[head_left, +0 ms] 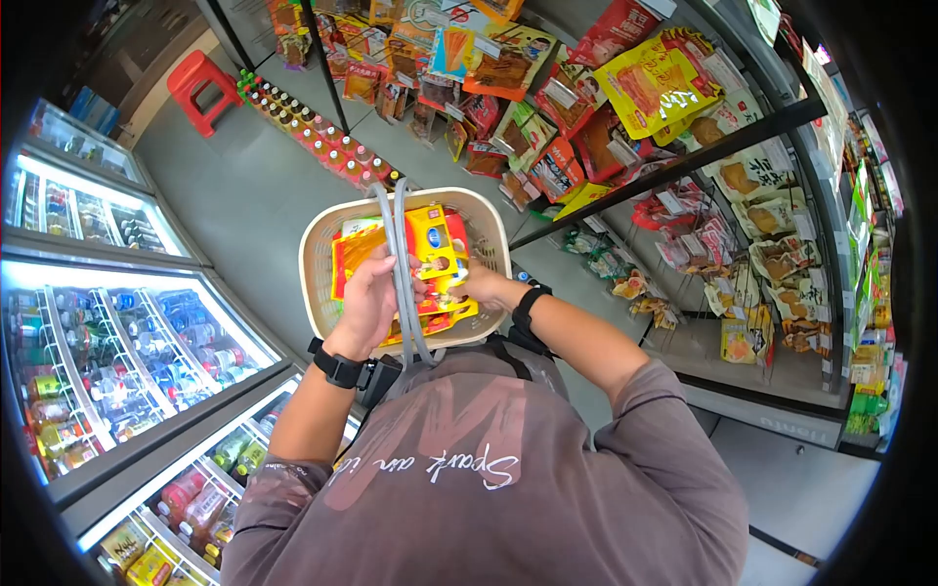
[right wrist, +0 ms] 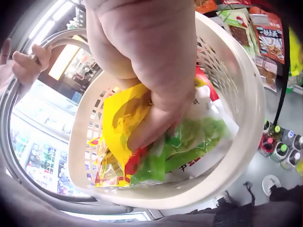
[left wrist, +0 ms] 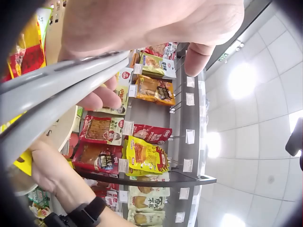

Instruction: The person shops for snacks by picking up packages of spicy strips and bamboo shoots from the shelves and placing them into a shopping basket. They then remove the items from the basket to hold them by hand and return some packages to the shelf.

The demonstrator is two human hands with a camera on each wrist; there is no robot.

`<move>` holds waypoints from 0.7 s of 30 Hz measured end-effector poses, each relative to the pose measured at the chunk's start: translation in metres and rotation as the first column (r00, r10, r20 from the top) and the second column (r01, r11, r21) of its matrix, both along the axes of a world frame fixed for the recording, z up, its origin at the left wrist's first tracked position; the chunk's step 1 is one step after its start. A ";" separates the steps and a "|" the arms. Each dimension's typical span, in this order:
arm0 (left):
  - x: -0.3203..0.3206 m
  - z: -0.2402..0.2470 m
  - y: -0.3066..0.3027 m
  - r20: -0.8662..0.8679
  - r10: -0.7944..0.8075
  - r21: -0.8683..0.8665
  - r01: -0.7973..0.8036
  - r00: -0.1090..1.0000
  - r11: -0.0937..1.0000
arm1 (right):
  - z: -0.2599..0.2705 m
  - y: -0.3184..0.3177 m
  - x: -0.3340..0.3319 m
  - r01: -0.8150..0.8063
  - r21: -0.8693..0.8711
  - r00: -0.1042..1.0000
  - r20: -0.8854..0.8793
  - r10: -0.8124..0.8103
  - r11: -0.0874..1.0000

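A cream basket (head_left: 311, 256) with grey handles (head_left: 403, 259) is held in front of the body. My left hand (head_left: 366, 305) has its fingers curled round the handles; in the left wrist view the hand (left wrist: 151, 23) is close above the grey bars (left wrist: 66, 94). My right hand (head_left: 481, 285) reaches inside the basket. Seen from the right wrist, this hand (right wrist: 158, 90) pinches a yellow packet (right wrist: 118, 116), with the thumb on its front and some fingers hidden behind. A green and white packet (right wrist: 196, 137) lies beneath the hand.
Racks of snack packets (head_left: 586, 107) stand ahead and to the right. Lit drink coolers (head_left: 137, 342) line the left side. Rows of bottles (head_left: 313, 137) stand on the floor beyond the basket, near a red stool (head_left: 200, 88).
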State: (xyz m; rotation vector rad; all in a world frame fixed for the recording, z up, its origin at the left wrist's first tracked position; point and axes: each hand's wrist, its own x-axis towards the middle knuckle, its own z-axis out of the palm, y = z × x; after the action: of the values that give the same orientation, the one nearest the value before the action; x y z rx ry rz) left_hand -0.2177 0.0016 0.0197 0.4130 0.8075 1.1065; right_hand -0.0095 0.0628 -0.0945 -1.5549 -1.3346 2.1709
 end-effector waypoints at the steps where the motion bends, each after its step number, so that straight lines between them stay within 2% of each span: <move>1: -0.001 0.000 0.000 0.003 -0.013 0.005 0.013 1.000 1.000 | -0.028 0.001 0.003 -0.046 -0.051 0.998 -0.054 0.043 0.998; 2: -0.003 0.001 0.000 0.004 0.001 0.000 -0.001 1.000 1.000 | -0.047 -0.001 0.003 -0.140 0.141 0.989 0.078 0.129 0.980; 3: -0.005 0.001 -0.001 0.005 0.017 -0.008 -0.017 1.000 1.000 | -0.057 -0.003 0.003 -0.254 0.309 0.956 0.225 0.189 0.917; 4: -0.008 0.001 -0.003 0.045 0.029 -0.016 -0.029 0.999 0.999 | -0.023 -0.002 -0.002 -0.318 0.328 0.910 0.368 0.189 0.890; 5: -0.011 -0.003 -0.005 0.044 0.039 -0.010 -0.039 0.998 0.999 | -0.006 -0.001 -0.006 -0.329 0.372 0.895 0.416 0.161 0.868; 7: -0.014 -0.001 -0.010 0.001 0.079 -0.026 -0.079 0.997 0.997 | 0.007 0.001 -0.008 -0.460 0.390 0.793 0.585 0.171 0.798; 8: -0.015 -0.003 -0.012 0.011 0.084 -0.033 -0.084 0.996 0.996 | 0.012 -0.006 -0.005 -0.527 0.544 0.786 0.605 0.130 0.653; 9: -0.016 -0.006 -0.013 0.017 0.061 -0.036 -0.060 0.998 0.998 | 0.019 -0.011 0.001 -0.579 0.584 0.758 0.643 0.111 0.568; 11: -0.019 -0.010 -0.015 -0.022 0.088 -0.064 -0.089 0.996 0.994 | 0.031 -0.004 0.016 -0.674 0.610 0.724 0.658 0.208 0.415; 13: -0.021 -0.014 -0.016 -0.026 0.091 -0.081 -0.093 0.996 0.992 | 0.043 0.003 0.033 -0.534 0.659 0.831 0.523 0.188 0.529; 14: -0.022 -0.016 -0.016 -0.045 0.107 -0.100 -0.111 0.993 0.989 | 0.046 0.007 0.050 -0.435 0.628 0.884 0.434 0.173 0.645; 15: -0.022 -0.018 -0.016 -0.065 0.121 -0.119 -0.128 0.991 0.985 | 0.041 0.010 0.070 -0.369 0.651 0.914 0.383 0.134 0.663; 16: -0.021 -0.020 -0.016 -0.071 0.126 -0.123 -0.134 0.989 0.983 | 0.049 0.009 0.090 -0.296 0.622 0.934 0.349 0.081 0.725; 17: -0.019 -0.022 -0.015 -0.073 0.113 -0.126 -0.122 0.991 0.985 | 0.046 0.012 0.118 -0.347 0.574 0.891 0.448 0.069 0.742; 18: -0.016 -0.024 -0.015 -0.093 0.120 -0.134 -0.132 0.988 0.982 | 0.040 0.010 0.147 -0.186 0.426 0.917 0.399 0.000 0.886; 21: -0.008 -0.030 -0.014 -0.139 0.133 -0.161 -0.155 0.981 0.975 | 0.004 0.016 0.249 -0.004 0.529 0.837 0.467 -0.287 0.849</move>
State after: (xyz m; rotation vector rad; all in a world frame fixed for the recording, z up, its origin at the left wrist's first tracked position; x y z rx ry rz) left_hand -0.2259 -0.0119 -0.0100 0.2859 1.0506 1.1432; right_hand 0.2400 0.0789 -0.0904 -1.9955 -1.6849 1.1574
